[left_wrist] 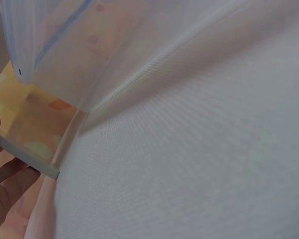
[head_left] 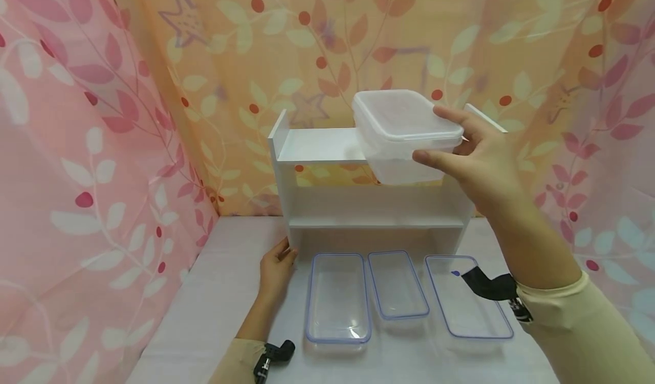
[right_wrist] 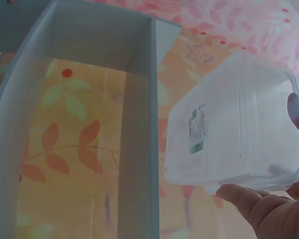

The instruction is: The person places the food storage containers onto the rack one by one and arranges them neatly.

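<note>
My right hand point(head_left: 486, 165) grips a clear plastic food container point(head_left: 399, 159) with a whitish lid, thumb on one side and fingers on the other. It hangs in the air in front of the top board of a white shelf unit point(head_left: 376, 206). A printed barcode label point(right_wrist: 197, 129) shows on the container in the right wrist view. At the lower left of the shelf, my left hand point(head_left: 276, 270) holds the edge of the side panel point(left_wrist: 27, 158); the left wrist view has thumb and fingers on either side of it.
Three clear containers with blue-rimmed lids stand on the white-covered table before the shelf: a left one point(head_left: 339, 298), a smaller middle one point(head_left: 398, 284) and a right one point(head_left: 478, 316), partly behind my right wrist strap. Floral curtains point(head_left: 230, 88) close off the back and sides.
</note>
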### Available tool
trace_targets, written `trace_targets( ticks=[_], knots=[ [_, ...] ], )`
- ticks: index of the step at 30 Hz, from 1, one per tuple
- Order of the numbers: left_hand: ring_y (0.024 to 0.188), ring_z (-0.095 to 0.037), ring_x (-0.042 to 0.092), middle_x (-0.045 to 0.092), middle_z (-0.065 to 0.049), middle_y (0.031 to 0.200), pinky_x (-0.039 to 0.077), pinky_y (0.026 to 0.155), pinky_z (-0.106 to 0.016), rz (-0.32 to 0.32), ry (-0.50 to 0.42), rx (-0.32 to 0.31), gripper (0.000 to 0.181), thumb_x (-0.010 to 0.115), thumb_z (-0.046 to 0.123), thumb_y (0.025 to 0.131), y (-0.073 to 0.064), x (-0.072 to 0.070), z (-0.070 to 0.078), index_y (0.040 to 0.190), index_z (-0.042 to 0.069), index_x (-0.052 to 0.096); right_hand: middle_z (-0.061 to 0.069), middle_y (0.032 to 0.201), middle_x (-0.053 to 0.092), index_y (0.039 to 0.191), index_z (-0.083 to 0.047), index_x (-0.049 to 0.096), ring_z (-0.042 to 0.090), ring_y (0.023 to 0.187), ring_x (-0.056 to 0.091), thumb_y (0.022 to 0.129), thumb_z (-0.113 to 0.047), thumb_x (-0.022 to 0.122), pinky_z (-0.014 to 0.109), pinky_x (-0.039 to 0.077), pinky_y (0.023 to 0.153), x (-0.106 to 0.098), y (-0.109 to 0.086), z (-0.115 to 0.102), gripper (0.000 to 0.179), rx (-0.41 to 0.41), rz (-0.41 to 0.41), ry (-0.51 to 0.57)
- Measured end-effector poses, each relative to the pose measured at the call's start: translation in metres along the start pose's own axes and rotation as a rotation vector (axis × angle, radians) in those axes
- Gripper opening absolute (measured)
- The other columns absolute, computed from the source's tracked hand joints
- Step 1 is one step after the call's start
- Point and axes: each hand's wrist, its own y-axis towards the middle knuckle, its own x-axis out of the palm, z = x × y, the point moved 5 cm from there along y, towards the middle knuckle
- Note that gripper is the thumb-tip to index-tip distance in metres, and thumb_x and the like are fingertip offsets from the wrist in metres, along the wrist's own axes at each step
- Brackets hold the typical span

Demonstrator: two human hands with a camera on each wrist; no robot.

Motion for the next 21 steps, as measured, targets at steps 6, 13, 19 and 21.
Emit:
trace_targets(
  ticks=[6, 13, 19, 21],
  knots=[
    [0.125, -0.033, 0.064, 0.061, -0.015, 0.144, 0.060, 0.089, -0.034, -0.004, -0.017, -0.015, 0.050, 0.072, 0.012, 0.097, 0.000, -0.002, 0.002, 0.144, 0.004, 0.058, 0.003, 0.132, 0.059, 0.150, -0.026, 0.053, 0.015, 0.100, 0.069, 0.079, -0.021, 0.091, 0.016, 0.056, 0.081, 0.013, 0.008, -0.003, 0.080, 0.015, -0.026, 0.017],
    [0.126, -0.032, 0.064, 0.060, -0.017, 0.144, 0.058, 0.094, -0.032, -0.017, 0.009, -0.016, 0.050, 0.071, 0.014, 0.098, 0.000, -0.004, 0.002, 0.145, 0.006, 0.057, 0.006, 0.135, 0.057, 0.150, -0.026, 0.053, 0.016, 0.102, 0.069, 0.078, -0.025, 0.092, 0.018, 0.056, 0.080, 0.032, 0.017, -0.003, 0.081, 0.025, -0.044, 0.031],
    [0.126, -0.031, 0.063, 0.061, -0.017, 0.143, 0.058, 0.092, -0.030, -0.012, 0.016, -0.028, 0.049, 0.071, 0.013, 0.098, 0.000, -0.006, 0.001, 0.145, 0.006, 0.058, 0.003, 0.143, 0.051, 0.149, -0.024, 0.053, 0.019, 0.105, 0.069, 0.078, -0.024, 0.092, 0.019, 0.057, 0.081, 0.048, 0.025, -0.005, 0.082, 0.013, -0.057, 0.052],
    [0.126, -0.031, 0.064, 0.062, -0.016, 0.142, 0.059, 0.091, -0.030, -0.007, 0.012, -0.036, 0.049, 0.071, 0.012, 0.097, 0.000, -0.006, 0.000, 0.145, 0.007, 0.058, 0.002, 0.144, 0.049, 0.150, -0.024, 0.053, 0.020, 0.106, 0.068, 0.078, -0.025, 0.092, 0.020, 0.057, 0.081, 0.053, 0.027, -0.005, 0.082, 0.013, -0.061, 0.055]
  ],
)
